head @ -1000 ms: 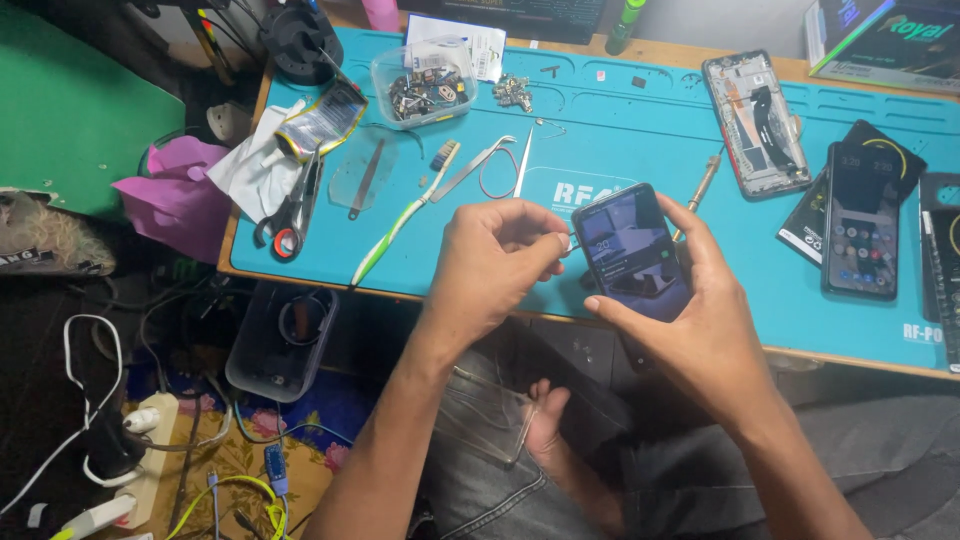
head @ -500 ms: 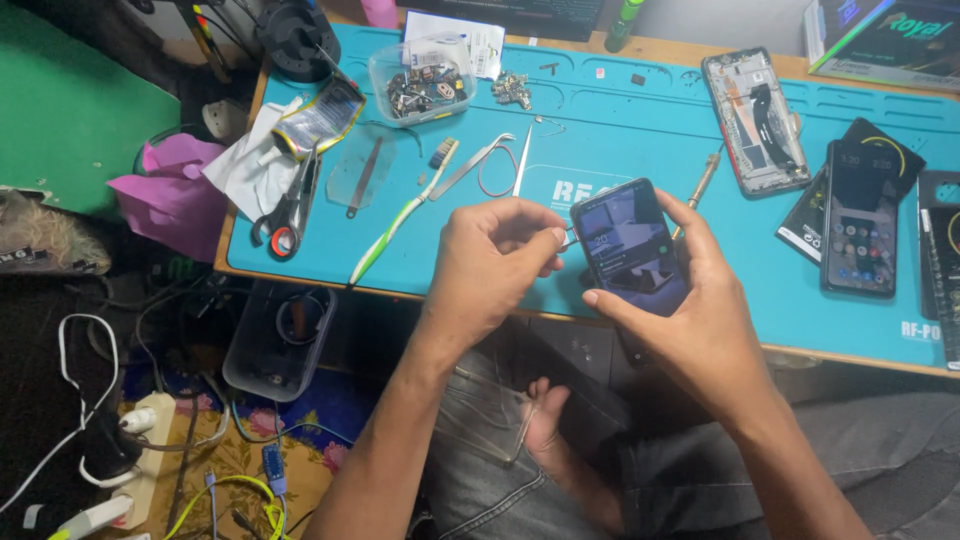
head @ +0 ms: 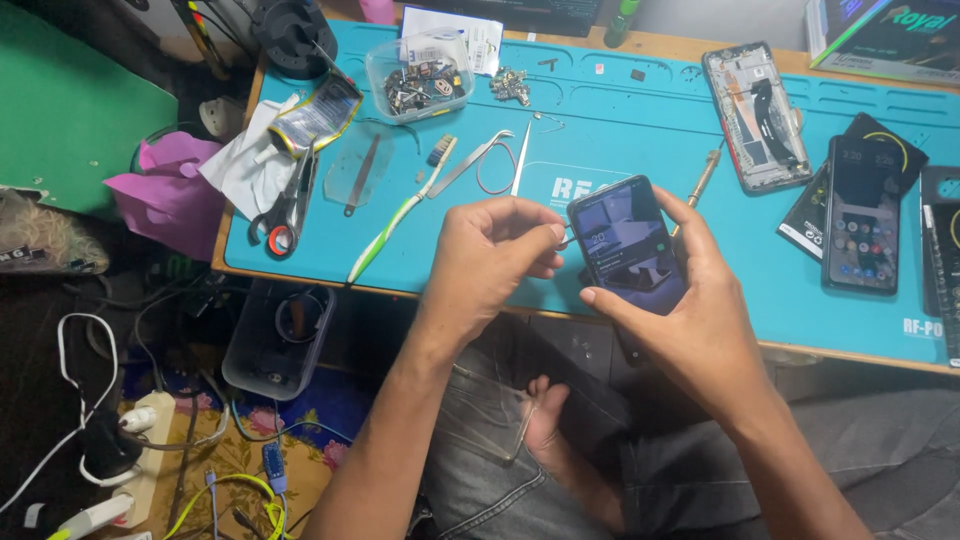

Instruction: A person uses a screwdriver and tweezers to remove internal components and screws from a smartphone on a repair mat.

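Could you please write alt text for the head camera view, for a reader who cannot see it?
The right hand holds a dark smartphone with its screen lit, while the left hand pinches a thin tool against its left edge. Beneath lies a blue work mat with tweezers, scissors and other phones.

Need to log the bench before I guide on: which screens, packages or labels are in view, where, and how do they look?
Lit phone: held in right hand, dark rectangle, bluish screen.
Second phone: lying on mat at right, black, icons showing.
Box: top right corner, green and black.
Paper label: top centre, white.
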